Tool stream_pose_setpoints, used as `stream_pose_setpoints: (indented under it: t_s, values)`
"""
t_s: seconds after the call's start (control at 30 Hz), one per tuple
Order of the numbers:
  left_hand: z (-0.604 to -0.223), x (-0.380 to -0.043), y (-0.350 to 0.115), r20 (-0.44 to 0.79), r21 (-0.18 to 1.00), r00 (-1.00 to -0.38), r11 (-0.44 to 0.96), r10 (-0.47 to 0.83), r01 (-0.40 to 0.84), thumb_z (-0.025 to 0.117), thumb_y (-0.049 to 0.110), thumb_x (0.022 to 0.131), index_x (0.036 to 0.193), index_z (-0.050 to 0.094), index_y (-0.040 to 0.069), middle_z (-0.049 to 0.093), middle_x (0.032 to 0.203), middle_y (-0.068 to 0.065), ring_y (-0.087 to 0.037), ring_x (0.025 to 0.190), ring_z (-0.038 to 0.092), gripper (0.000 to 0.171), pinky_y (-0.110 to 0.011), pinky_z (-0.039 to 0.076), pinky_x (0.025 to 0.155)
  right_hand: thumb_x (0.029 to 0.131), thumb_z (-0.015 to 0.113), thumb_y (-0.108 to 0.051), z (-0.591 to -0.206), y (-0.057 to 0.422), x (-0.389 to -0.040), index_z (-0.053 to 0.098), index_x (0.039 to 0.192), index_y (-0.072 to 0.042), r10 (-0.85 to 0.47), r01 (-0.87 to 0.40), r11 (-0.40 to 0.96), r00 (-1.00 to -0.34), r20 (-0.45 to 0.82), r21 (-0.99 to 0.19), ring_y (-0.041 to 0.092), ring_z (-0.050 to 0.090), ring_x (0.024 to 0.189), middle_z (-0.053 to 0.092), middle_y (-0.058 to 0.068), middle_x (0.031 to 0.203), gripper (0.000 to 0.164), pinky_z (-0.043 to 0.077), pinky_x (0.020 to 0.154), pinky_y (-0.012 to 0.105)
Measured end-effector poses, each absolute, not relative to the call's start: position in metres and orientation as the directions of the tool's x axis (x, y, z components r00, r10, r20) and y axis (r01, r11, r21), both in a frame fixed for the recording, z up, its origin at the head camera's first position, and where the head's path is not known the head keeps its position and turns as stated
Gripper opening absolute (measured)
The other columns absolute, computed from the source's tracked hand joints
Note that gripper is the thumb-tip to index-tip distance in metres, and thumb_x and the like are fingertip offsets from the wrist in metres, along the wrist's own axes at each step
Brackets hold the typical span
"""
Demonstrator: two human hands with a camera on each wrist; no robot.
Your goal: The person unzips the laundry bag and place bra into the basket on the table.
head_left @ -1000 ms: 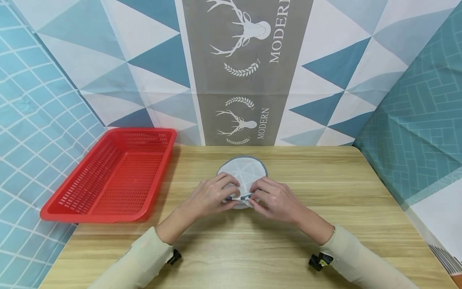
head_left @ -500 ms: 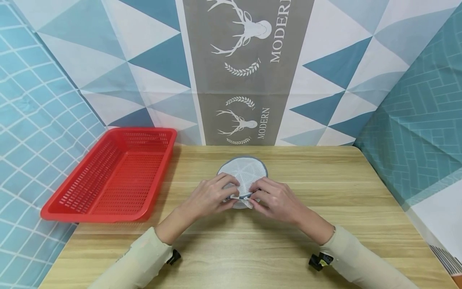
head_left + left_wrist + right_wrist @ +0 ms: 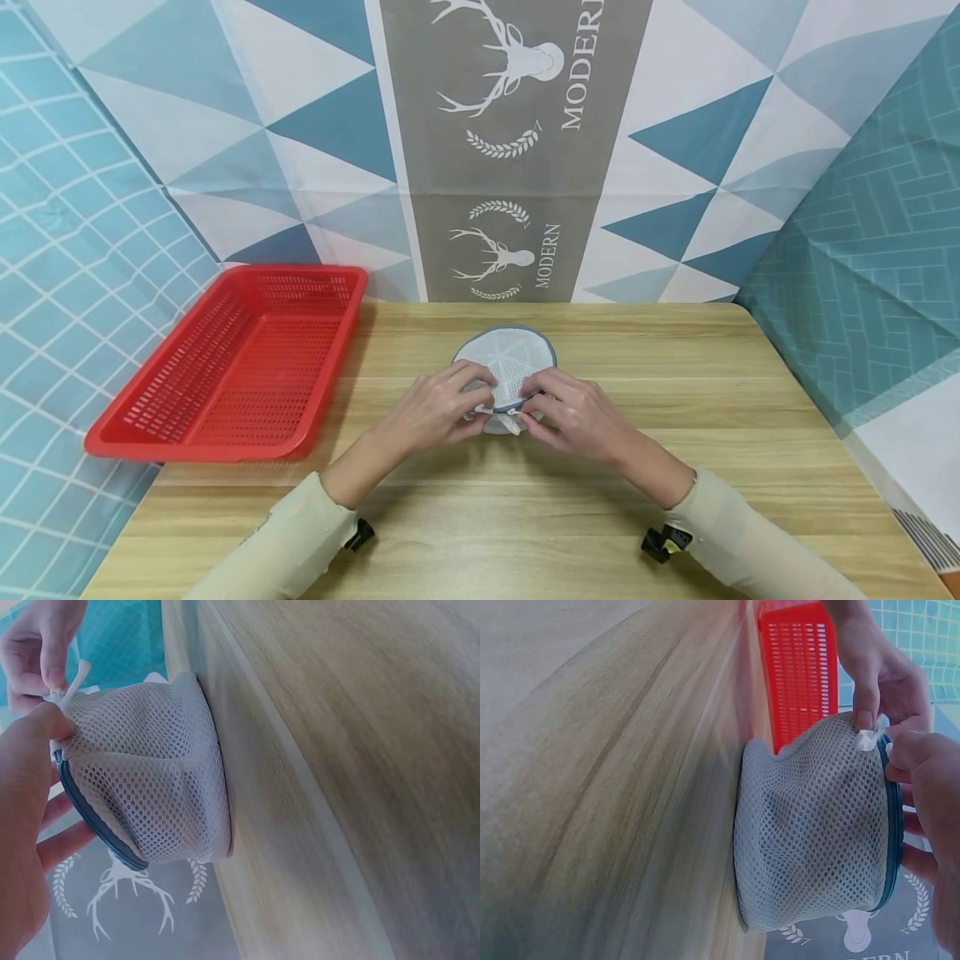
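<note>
Count: 1 mesh bag (image 3: pixel 510 354), 1 red basket (image 3: pixel 270 367), 2 hands, 2 pale sleeves (image 3: pixel 281 533) w/ 1 black gadget (image 3: pixel 360 535) showing by each, 1 wood desk (image 3: pixel 675 375). Bag stands on desk, toward the back, btwn both hands; basket well apart, off to person's L

L hand (image 3: pixel 442 404): grip nearly closed, thumb & fingers pinching bag's top edge. R hand (image 3: pixel 577 417): grip nearly closed too, fingertips pinching same edge just beside, at the zip (image 3: pixel 94 817)

Head view gives the bag's round top & the whole basket; wrist views give bag's side wall & base on desk, which head view mostly hides. Basket shows in head & R wrist views only, cut off in the latter

Bag looks white-grey, holey mesh, dark blue zip round top edge, side a bit creased, white tab (image 3: pixel 79 677) poking out btwn the hands
</note>
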State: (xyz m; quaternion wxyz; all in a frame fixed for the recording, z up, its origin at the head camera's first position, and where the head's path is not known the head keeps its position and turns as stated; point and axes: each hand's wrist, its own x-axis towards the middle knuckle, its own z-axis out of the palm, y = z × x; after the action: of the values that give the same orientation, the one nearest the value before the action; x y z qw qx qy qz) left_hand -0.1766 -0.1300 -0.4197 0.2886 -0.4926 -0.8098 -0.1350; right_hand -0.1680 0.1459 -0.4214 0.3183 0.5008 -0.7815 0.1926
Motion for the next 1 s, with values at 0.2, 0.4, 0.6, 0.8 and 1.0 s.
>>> stream_pose_setpoints:
  t_s: [0.2, 0.4, 0.6, 0.8, 1.0]
  values:
    - [-0.417, -0.1763, -0.1285, 0.617, -0.051, -0.365, 0.498, 0.697, 0.866, 0.095, 0.017, 0.083, 0.096, 0.075, 0.019, 0.082, 0.117, -0.002, -0.019, 0.106, 0.082, 0.024, -0.019, 0.057, 0.059, 0.092, 0.088, -0.013, -0.4205, 0.1441, -0.1674, 0.08, 0.087, -0.01, -0.65, -0.906, 0.423, -0.304, 0.696, -0.001, 0.014, 0.076, 0.089, 0.079, 0.003, 0.101, 0.01, 0.065, 0.072, 0.024]
    - [-0.4148, -0.1761, -0.1272, 0.624, -0.062, -0.359, 0.502, 0.694, 0.863, 0.099, 0.019, 0.082, 0.099, 0.077, 0.018, 0.083, 0.115, -0.002, -0.022, 0.106, 0.084, 0.028, -0.022, 0.063, 0.064, 0.089, 0.089, -0.01, -0.4187, 0.1419, -0.1675, 0.081, 0.088, -0.01, -0.645, -0.904, 0.428, -0.301, 0.703, 0.005, 0.014, 0.075, 0.089, 0.078, 0.002, 0.102, 0.009, 0.064, 0.07, 0.024]
    - [-0.415, -0.175, -0.1279, 0.62, -0.071, -0.357, 0.504, 0.698, 0.861, 0.098, 0.018, 0.082, 0.099, 0.077, 0.019, 0.083, 0.116, -0.003, -0.024, 0.106, 0.084, 0.027, -0.024, 0.064, 0.064, 0.083, 0.093, -0.008, -0.419, 0.141, -0.1678, 0.082, 0.086, -0.012, -0.643, -0.902, 0.431, -0.3, 0.705, 0.009, 0.015, 0.077, 0.092, 0.079, 0.002, 0.104, 0.012, 0.065, 0.071, 0.026]
    - [-0.4154, -0.1748, -0.1282, 0.615, -0.074, -0.353, 0.498, 0.705, 0.864, 0.097, 0.017, 0.083, 0.099, 0.076, 0.018, 0.083, 0.117, -0.004, -0.025, 0.109, 0.084, 0.027, -0.025, 0.065, 0.065, 0.083, 0.094, -0.009, -0.4194, 0.141, -0.1679, 0.081, 0.084, -0.012, -0.64, -0.901, 0.434, -0.3, 0.707, 0.012, 0.015, 0.076, 0.091, 0.078, 0.002, 0.102, 0.013, 0.064, 0.07, 0.025]
    - [-0.4179, -0.1748, -0.1286, 0.61, -0.082, -0.351, 0.497, 0.711, 0.864, 0.095, 0.015, 0.082, 0.1, 0.075, 0.018, 0.082, 0.118, -0.004, -0.024, 0.107, 0.084, 0.027, -0.024, 0.065, 0.065, 0.09, 0.089, -0.012, -0.4204, 0.142, -0.1675, 0.08, 0.086, -0.011, -0.644, -0.903, 0.429, -0.305, 0.702, 0.001, 0.015, 0.077, 0.094, 0.079, 0.002, 0.103, 0.01, 0.065, 0.072, 0.026]
